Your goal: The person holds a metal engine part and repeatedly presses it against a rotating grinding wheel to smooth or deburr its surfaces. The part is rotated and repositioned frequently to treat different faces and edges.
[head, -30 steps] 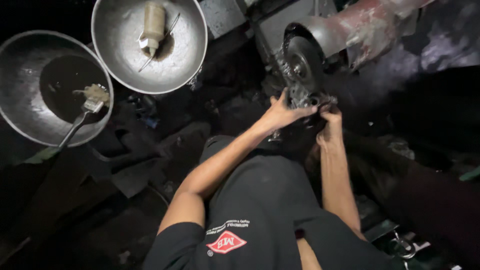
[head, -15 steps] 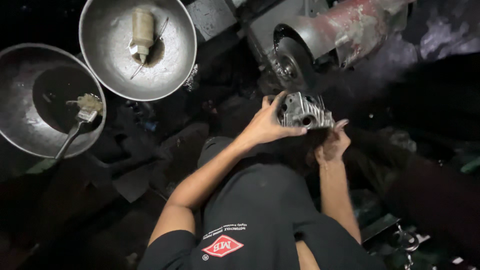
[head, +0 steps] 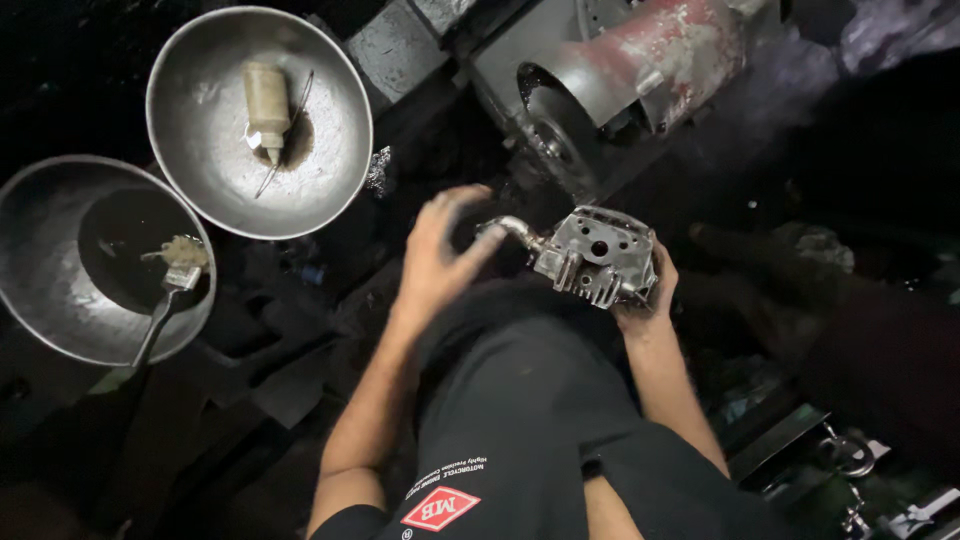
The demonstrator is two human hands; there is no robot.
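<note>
Grey cast metal catches what little light there is: a finned engine part (head: 598,256) sits just right of the frame's centre, held from below and behind by the right hand (head: 645,296), whose grip is pressed around the part's lower right edge. A bent metal tube juts from the part's left side toward the left hand (head: 440,250). That hand hangs just beside the tube with its grip spread — the fingers are blurred, so I cannot tell whether a fingertip touches the tube end.

Above the part, in the upper middle of the frame, stands a bench grinder (head: 620,70) with a red, worn housing and a dark wheel (head: 560,135) under a grey guard, near the part but apart from it.

At the upper left lies a round steel bowl (head: 330,90) with a small pale bottle (head: 266,108) lying in a brownish puddle and a thin wire beside it. Lower and further left is a second steel bowl (head: 40,300) holding dark liquid — a brush (head: 170,285) leans in it, bristles clogged with pale paste.

The person's dark trousers fill the bottom centre, between the two forearms.
</note>
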